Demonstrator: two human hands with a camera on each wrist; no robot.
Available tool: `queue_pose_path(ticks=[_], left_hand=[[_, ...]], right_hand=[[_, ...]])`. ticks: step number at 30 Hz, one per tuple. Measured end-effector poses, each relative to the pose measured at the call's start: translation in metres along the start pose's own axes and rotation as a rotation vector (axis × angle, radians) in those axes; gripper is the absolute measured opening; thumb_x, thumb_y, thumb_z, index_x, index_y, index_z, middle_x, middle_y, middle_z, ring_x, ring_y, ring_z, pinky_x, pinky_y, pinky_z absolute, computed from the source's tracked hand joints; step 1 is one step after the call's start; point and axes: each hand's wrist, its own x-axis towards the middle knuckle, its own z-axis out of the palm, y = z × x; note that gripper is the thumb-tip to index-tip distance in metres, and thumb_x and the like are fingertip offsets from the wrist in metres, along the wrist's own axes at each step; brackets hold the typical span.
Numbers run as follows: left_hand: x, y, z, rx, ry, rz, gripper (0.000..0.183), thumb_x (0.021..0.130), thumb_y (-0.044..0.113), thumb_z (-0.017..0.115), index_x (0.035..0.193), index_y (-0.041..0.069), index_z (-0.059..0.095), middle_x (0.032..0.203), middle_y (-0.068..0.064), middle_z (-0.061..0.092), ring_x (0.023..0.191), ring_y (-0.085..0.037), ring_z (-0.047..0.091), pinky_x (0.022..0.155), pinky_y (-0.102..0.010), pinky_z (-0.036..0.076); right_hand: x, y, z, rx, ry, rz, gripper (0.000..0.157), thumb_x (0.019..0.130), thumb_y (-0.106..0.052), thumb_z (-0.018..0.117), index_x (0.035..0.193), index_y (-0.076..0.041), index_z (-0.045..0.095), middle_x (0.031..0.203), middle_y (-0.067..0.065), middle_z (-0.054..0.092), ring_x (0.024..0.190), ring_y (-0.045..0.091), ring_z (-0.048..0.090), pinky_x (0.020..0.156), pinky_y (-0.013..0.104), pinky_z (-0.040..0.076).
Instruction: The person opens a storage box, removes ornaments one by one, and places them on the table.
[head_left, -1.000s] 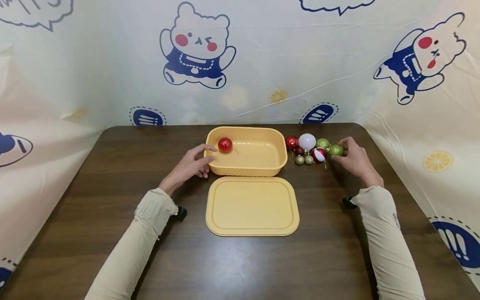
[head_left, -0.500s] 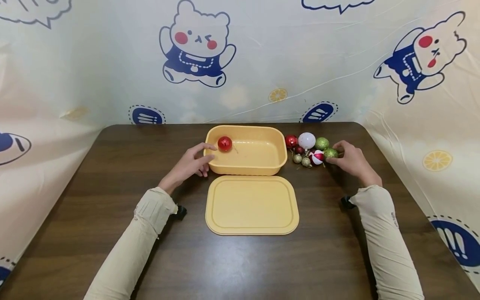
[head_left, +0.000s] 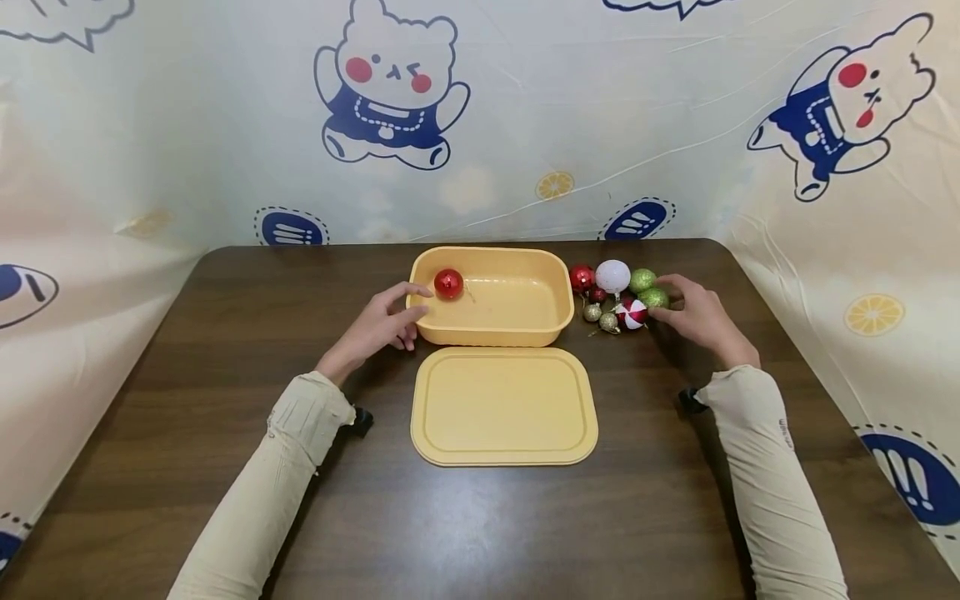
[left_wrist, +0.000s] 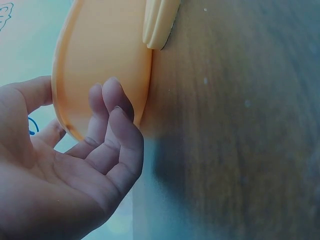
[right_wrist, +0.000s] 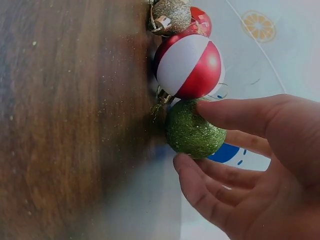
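My right hand [head_left: 701, 312] holds a glittery green bauble [right_wrist: 195, 130] between thumb and fingers, at the right end of a cluster of baubles. Touching it is a red-and-white striped bauble [right_wrist: 189, 67]; a second green bauble [head_left: 642, 280] lies just behind. My left hand [head_left: 378, 322] rests at the left end of a yellow box [head_left: 495, 338], thumb and forefinger at the rim, the other fingers loosely bent outside the wall. Inside the box, toward the left, sits a shiny red bauble [head_left: 448, 284].
The box's flat yellow lid [head_left: 504, 407] lies on the dark wooden table [head_left: 480, 525] in front of it. Right of the box are a white bauble [head_left: 612, 276], a red bauble [head_left: 581, 277] and small gold baubles [head_left: 608, 322]. A printed cloth [head_left: 510, 125] hangs behind.
My right hand has shifted left with the green bauble, pushing it against the others; the striped and gold baubles have slid slightly left. The left hand stays at the box.
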Motion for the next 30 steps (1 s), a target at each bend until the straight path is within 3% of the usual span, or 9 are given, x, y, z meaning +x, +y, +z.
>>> queue_pose_path(ticks=[6,15,30], left_hand=[[0.0002,-0.0006,-0.0005,-0.005,0.001,0.001,0.039,0.101,0.032,0.06,0.136,0.016,0.053,0.082,-0.022,0.058,0.067,-0.038,0.062,0.062,-0.038,0.057],[0.0006,-0.001,0.0001,-0.014,0.003,0.005,0.039,0.1,0.034,0.06,0.135,0.016,0.054,0.08,-0.022,0.059,0.066,-0.038,0.063,0.06,-0.039,0.057],[0.0006,-0.0008,0.0003,-0.007,-0.002,0.011,0.04,0.101,0.033,0.059,0.137,0.014,0.053,0.08,-0.022,0.059,0.066,-0.039,0.063,0.06,-0.039,0.057]], right_hand=[[-0.0009,-0.0048,-0.0018,0.039,0.033,-0.018,0.058,0.092,-0.009,0.071,0.14,0.005,0.044,0.127,0.034,0.058,0.108,0.046,0.063,0.089,0.058,0.051],[0.0006,-0.0059,0.0007,0.1,0.04,-0.026,0.05,0.094,-0.002,0.066,0.139,0.003,0.047,0.122,0.03,0.062,0.11,0.043,0.063,0.091,0.057,0.051],[-0.0009,-0.0094,-0.0022,0.077,0.111,-0.044,0.041,0.095,-0.006,0.065,0.133,0.002,0.053,0.117,0.029,0.065,0.103,0.042,0.065,0.087,0.057,0.052]])
